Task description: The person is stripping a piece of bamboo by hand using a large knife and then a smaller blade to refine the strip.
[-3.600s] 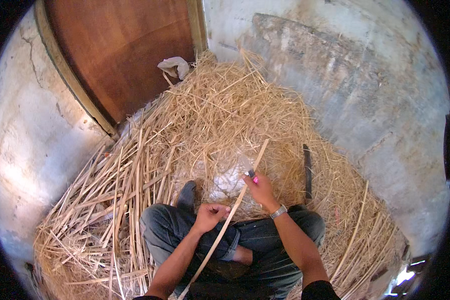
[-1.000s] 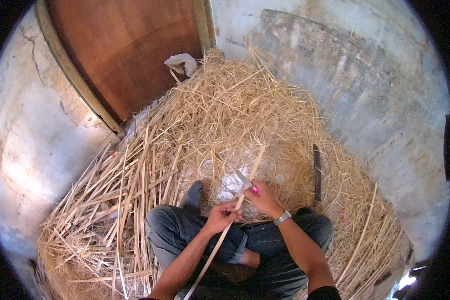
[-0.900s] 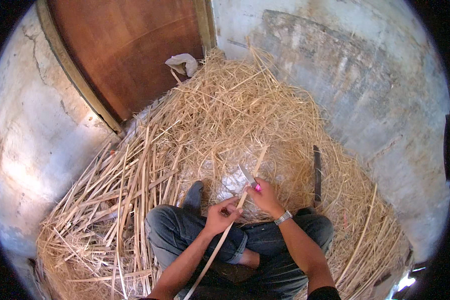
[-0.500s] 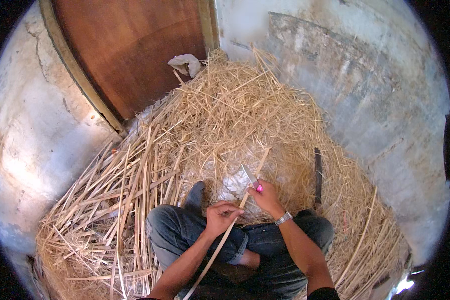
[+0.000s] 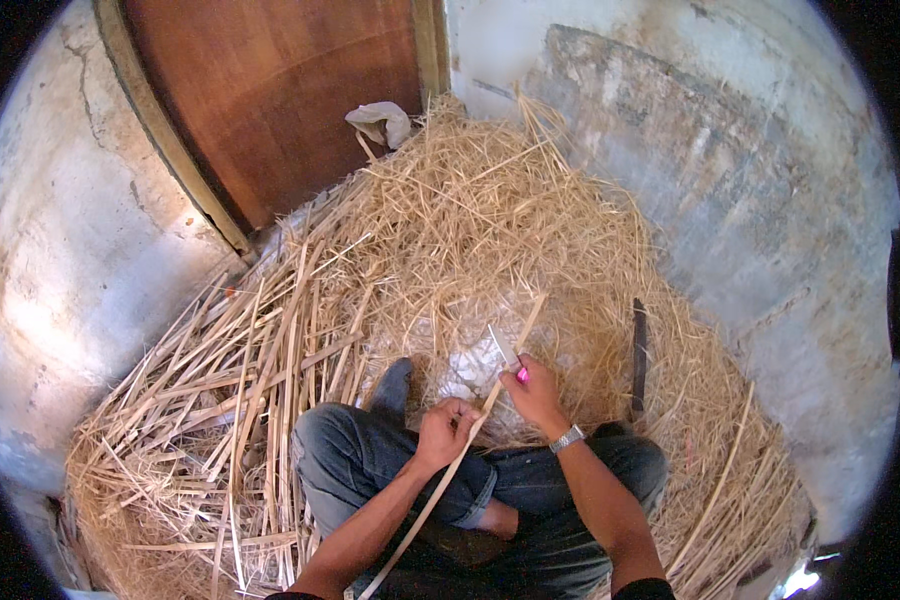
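Observation:
A long pale bamboo strip point(image 5: 417, 527) runs slantwise from the lower edge, over my lap, to a point beyond my hands. My left hand point(image 5: 446, 434) is closed at the strip's middle, fingers curled against it. Just farther up and to the right, my right hand point(image 5: 536, 394) grips a knife with a pink handle point(image 5: 522, 374). Its bright blade point(image 5: 502, 345) points up and to the left, lying close to the strip. The strip passes under the right hand's fingers, and whether they also pinch it is partly hidden.
Thin shavings point(image 5: 490, 200) heap up toward the corner, between a brown door point(image 5: 280, 100) and a stained wall point(image 5: 730, 180). Many longer strips point(image 5: 260, 380) lie piled on the left. A dark flat bar point(image 5: 639, 355) rests at right. A whitish bag point(image 5: 382, 124) sits by the door.
My left hand has shifted slightly up along the strip, its fingers more curled. The right hand and knife stay nearly in place; the whole view has shifted a little.

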